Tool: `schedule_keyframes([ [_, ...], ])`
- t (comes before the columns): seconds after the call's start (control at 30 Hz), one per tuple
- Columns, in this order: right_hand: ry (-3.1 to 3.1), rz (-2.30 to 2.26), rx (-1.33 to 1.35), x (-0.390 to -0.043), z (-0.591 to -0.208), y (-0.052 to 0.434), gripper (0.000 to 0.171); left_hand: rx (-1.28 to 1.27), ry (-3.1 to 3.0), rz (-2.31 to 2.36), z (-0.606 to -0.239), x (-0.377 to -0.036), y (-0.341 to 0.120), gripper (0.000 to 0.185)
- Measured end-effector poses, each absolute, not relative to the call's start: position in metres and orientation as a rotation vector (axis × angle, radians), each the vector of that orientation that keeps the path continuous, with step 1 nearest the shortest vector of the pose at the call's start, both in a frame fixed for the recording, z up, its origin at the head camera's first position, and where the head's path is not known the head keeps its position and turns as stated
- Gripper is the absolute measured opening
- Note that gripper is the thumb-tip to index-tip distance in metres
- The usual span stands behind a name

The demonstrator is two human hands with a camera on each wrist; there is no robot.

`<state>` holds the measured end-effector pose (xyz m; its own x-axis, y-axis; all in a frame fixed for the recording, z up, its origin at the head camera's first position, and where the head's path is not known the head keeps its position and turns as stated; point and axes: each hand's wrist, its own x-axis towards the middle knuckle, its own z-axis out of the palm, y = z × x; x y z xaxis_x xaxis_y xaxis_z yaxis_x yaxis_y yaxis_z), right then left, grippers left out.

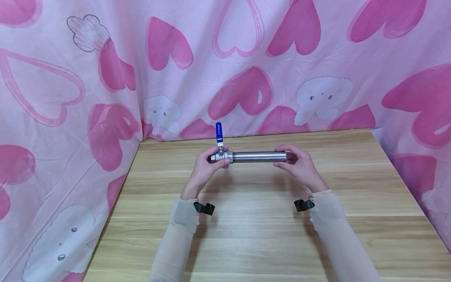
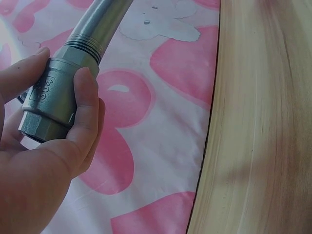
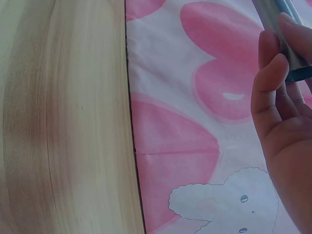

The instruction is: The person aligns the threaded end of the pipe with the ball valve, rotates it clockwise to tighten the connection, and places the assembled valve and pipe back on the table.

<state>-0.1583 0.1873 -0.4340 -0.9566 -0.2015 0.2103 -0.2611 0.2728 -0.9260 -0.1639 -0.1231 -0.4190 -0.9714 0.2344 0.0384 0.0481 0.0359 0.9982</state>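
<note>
Item: one steel pipe [image 1: 259,156], plain grey metal, held level above the table [image 1: 253,235] at about 12 o'clock from the table's middle, lying along the 9-to-3 line. Fitted to its 9 o'clock end we record a ball valve [image 1: 221,157], metal body with a hexagonal end and raised lettering we cannot read; the pipe's thread shows where it enters the valve body. The valve's blue lever handle [image 1: 219,133] stands upright, pointing to 12 o'clock. Left hand [image 1: 204,166]: its grip is wrapped round the valve body, thumb along one side and fingers curled over the other, as our left wrist view shows plainly. Right hand [image 1: 299,164]: its grip pinches the 3 o'clock end of the pipe, fingers curled over the top and the thumb beneath. Neither the pipe nor the valve touches the table. The valve's open end at 9 o'clock faces away from the pipe; we cannot tell whether anything sits inside the bore of valve or pipe. Both forearms wear pale sleeves [image 1: 183,219], each with a small black camera mount [image 1: 204,208] at the wrist. Surroundings: a light wood-grain table, backed at 12, 9 and 3 o'clock by a pink cloth [image 1: 105,78] printed with deeper pink hearts and white cloud figures, which hangs down past the table's edges.
</note>
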Motion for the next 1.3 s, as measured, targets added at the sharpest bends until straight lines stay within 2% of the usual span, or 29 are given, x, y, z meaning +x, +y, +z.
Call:
schedule_keyframes([
  [0.63,-2.507,1.756,0.387,-0.158,-0.434,0.188,0.046,0.275,2.163,2.06,-0.42,-0.163,-0.123,0.042],
  [1.07,-2.541,1.677,0.385,-0.145,-0.406,0.18,0.032,0.303,2.163,2.058,-0.421,-0.162,-0.122,0.041],
  [1.3,-2.557,1.704,0.365,-0.142,-0.403,0.181,0.03,0.301,2.172,2.05,-0.422,-0.162,-0.121,0.041],
])
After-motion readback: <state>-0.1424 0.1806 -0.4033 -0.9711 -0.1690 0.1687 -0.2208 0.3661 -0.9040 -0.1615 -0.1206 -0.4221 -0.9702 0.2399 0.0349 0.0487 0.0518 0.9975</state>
